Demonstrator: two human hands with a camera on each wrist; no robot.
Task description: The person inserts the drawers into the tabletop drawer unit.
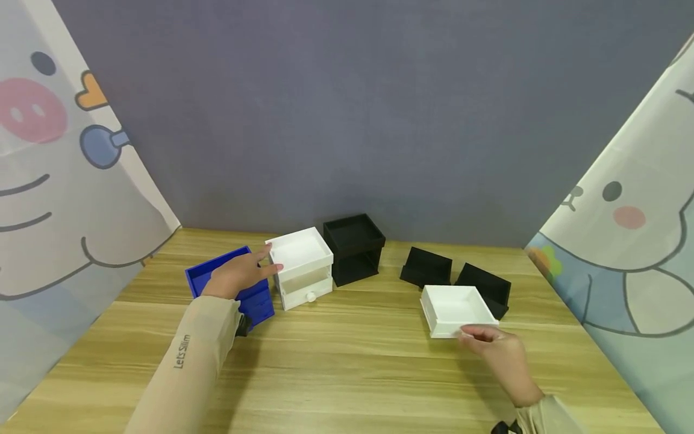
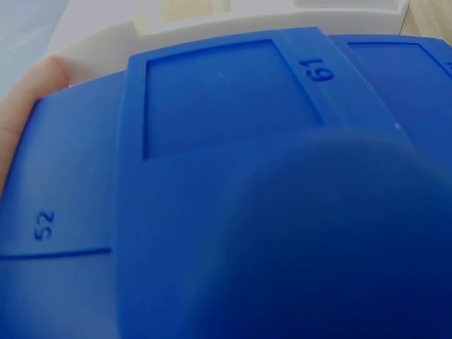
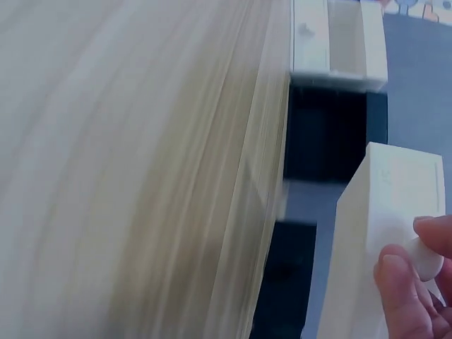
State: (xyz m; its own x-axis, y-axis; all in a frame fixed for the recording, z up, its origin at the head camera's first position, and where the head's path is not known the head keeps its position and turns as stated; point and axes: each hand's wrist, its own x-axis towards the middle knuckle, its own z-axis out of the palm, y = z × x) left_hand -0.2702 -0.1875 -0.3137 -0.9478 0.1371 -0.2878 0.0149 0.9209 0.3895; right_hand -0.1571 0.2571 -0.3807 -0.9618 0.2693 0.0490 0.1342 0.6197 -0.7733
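My right hand point(image 1: 496, 355) pinches the round white knob point(image 3: 425, 258) of a white drawer point(image 1: 458, 306) between thumb and fingertips. The drawer is held at the right, its open top facing up. At the left, my left hand point(image 1: 238, 274) has its thumb and a finger stretched against the top and side of a small white cabinet point(image 1: 299, 250). In the cabinet's lower slot sits another drawer with a white knob point(image 1: 311, 296); its upper slot is open. A blue cabinet point(image 1: 257, 306) lies under my left hand and partly hidden by it.
A black cabinet point(image 1: 354, 241) with an open front stands right beside the white one, near the grey back wall point(image 1: 347, 120). Two black drawers point(image 1: 428, 266) point(image 1: 485, 288) lie tilted on the wooden table point(image 1: 347, 374), behind the white drawer. Cartoon-printed cloths hang at both sides.
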